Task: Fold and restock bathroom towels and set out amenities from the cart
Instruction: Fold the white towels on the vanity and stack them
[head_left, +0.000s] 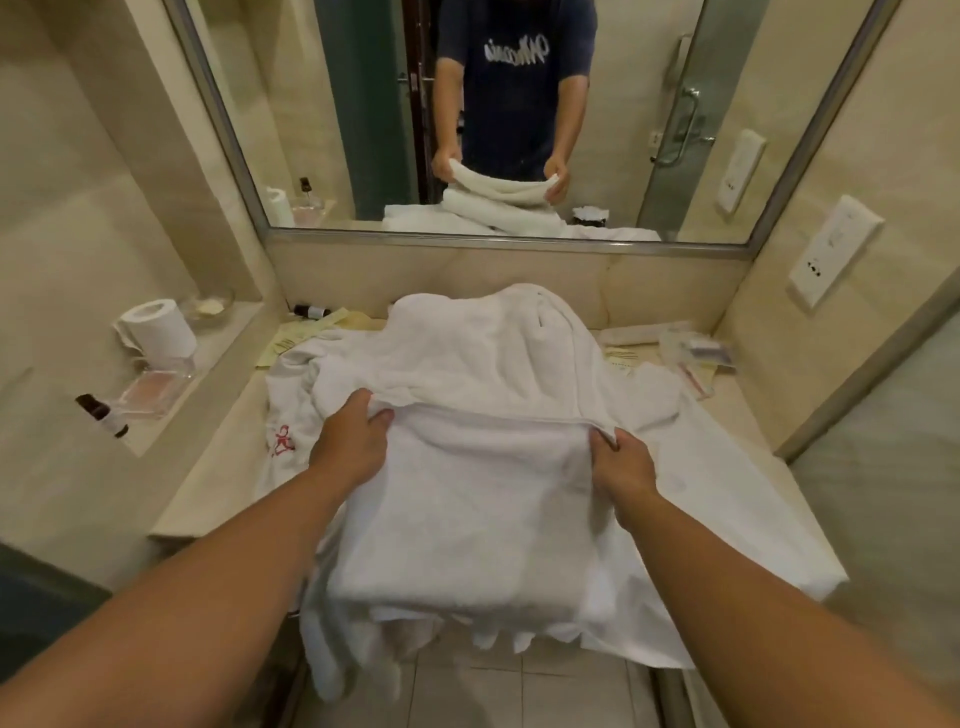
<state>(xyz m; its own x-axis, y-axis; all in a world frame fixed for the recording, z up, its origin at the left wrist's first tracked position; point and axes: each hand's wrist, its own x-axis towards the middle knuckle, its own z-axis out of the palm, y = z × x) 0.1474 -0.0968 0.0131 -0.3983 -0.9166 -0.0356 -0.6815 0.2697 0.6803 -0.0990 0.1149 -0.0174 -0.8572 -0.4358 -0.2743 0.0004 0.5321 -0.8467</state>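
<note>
Behind my grip on folded white terry towel (467, 509): crumpled white towel heap (493, 338); far L, white paper toilet roll (158, 327).

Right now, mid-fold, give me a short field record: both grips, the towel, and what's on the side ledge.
left grip: pinches the towel's far left corner
right grip: pinches its far right corner
towel: white, folded over, lying on a heap of white linen, near edge hanging past the counter front
side ledge: toilet roll, clear tray, small dark bottle
</note>
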